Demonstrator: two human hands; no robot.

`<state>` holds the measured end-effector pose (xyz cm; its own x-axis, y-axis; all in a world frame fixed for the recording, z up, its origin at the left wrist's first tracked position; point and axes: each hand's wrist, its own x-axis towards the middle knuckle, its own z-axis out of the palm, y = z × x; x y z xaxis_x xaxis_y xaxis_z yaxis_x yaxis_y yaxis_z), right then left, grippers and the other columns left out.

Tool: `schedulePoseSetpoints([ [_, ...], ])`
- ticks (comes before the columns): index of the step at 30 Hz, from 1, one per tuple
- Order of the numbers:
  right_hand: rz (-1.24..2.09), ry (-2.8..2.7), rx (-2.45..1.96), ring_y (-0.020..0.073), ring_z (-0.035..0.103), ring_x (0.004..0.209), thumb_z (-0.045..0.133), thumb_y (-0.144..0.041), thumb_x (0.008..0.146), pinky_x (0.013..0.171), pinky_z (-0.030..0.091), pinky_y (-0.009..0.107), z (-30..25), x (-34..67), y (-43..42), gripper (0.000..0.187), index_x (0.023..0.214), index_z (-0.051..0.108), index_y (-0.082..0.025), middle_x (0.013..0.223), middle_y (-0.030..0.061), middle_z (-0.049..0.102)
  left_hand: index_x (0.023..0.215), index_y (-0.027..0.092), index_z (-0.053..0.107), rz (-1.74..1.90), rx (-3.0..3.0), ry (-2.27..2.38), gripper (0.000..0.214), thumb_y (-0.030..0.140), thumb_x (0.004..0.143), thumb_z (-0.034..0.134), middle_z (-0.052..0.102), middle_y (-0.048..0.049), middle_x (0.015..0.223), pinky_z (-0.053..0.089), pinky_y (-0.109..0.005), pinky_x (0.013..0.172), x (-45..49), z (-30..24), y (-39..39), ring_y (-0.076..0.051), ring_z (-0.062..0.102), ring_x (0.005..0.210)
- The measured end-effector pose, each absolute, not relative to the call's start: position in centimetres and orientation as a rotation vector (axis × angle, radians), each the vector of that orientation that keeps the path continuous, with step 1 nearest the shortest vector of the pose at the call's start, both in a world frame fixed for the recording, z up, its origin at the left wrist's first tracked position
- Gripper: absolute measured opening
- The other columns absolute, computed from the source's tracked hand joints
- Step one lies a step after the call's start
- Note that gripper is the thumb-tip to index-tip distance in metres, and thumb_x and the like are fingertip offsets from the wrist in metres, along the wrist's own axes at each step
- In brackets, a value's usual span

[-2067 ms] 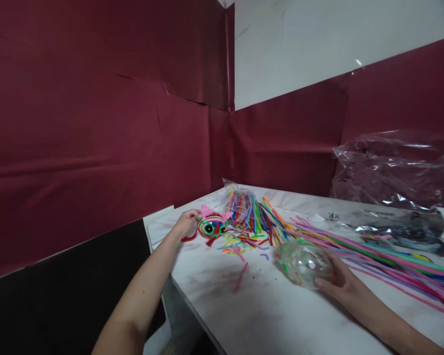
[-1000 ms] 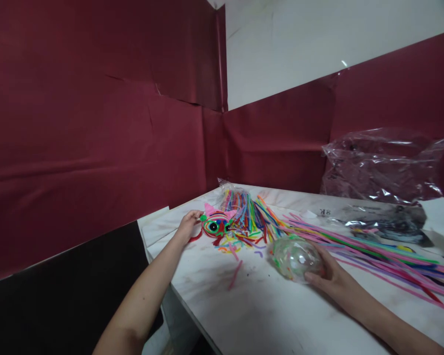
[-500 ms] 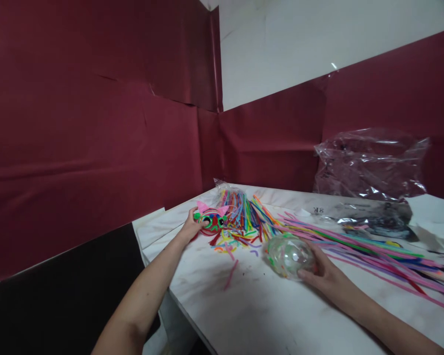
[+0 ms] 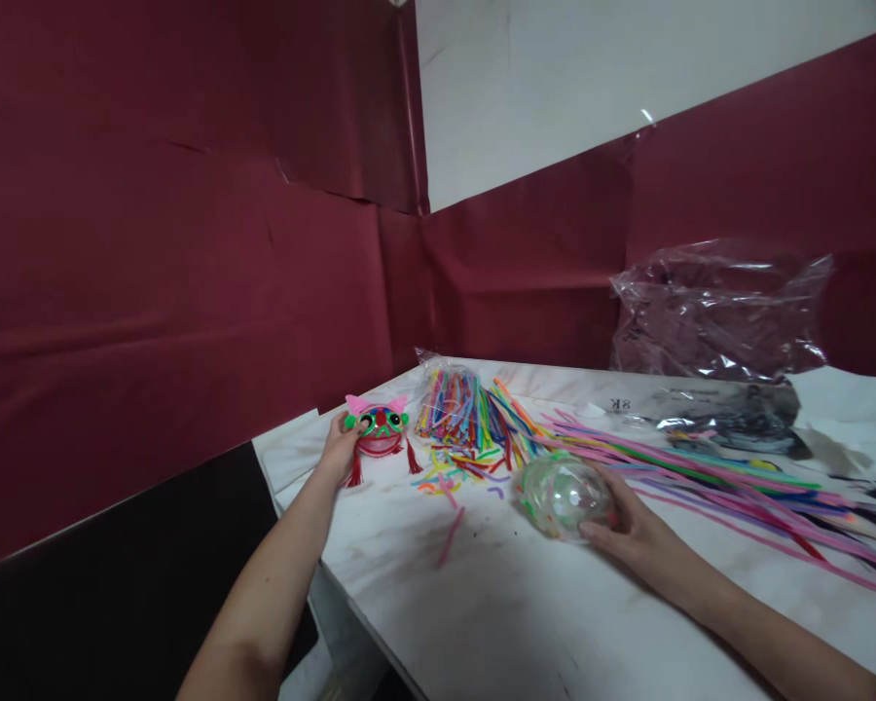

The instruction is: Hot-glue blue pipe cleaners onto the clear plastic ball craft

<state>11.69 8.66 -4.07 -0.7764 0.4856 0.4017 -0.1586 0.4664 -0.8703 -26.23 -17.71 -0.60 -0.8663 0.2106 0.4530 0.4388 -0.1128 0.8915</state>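
My left hand grips the left side of a lion-head craft near the table's back left edge. The craft has pink ears, green pompoms, big round eyes, a wide mouth and red tassels that hang at both sides. At the middle of the table, my right hand is closed on the right side of a clear round plastic shell. Green and orange bits show along the shell's edge; its far side is hidden. Short cut pieces of coloured pipe cleaner lie between the two hands.
A bundle of pipe cleaners lies in a clear bag at the back. Long pipe cleaners stretch across the right side. A clear plastic bag stands by the back wall. The white table's left edge drops beside a dark surface.
My left hand has moved the lion-head craft left, away from the bundle, and its face and tassels now show more fully. My right hand still holds the clear shell, and the view has shifted slightly.
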Motion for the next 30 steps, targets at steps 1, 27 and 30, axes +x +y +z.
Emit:
schedulePoseSetpoints([
  [1, 1.326, -2.088, -0.269, 0.0353, 0.048, 0.125, 0.069, -0.057, 0.067, 0.106, 0.035, 0.051, -4.1, 11.7, 8.7, 0.083, 0.137, 0.038, -0.023, 0.138, 0.0148, 0.051, 0.126, 0.022, 0.042, -2.011, -0.738, -1.992, 0.060, 0.040, 0.075, 0.068, 0.059, -0.0089, 0.112, 0.049, -0.037, 0.091, -26.1, -0.4, -17.9, -0.020, 0.061, 0.100],
  [27, 1.344, -2.117, -0.250, 0.0337, 0.046, 0.128, 0.067, -0.058, 0.069, 0.109, 0.032, 0.050, -4.5, 11.5, 8.9, 0.087, 0.139, 0.032, -0.022, 0.141, 0.0147, 0.047, 0.122, 0.015, 0.048, -1.010, -0.989, -2.062, 0.042, 0.016, 0.080, 0.053, 0.047, -0.0166, 0.132, 0.028, -0.054, 0.110, -20.8, 2.2, -18.4, -0.032, 0.038, 0.129],
  [30, 1.368, -2.106, -0.243, 0.0344, 0.047, 0.127, 0.068, -0.056, 0.069, 0.107, 0.036, 0.049, -4.5, 11.5, 8.9, 0.085, 0.138, 0.032, -0.021, 0.139, 0.0156, 0.049, 0.114, 0.018, 0.055, -1.087, -1.187, -2.087, 0.032, 0.018, 0.081, 0.055, 0.055, -0.0124, 0.123, 0.037, -0.049, 0.105, -17.3, 2.6, -16.3, -0.028, 0.048, 0.121],
])
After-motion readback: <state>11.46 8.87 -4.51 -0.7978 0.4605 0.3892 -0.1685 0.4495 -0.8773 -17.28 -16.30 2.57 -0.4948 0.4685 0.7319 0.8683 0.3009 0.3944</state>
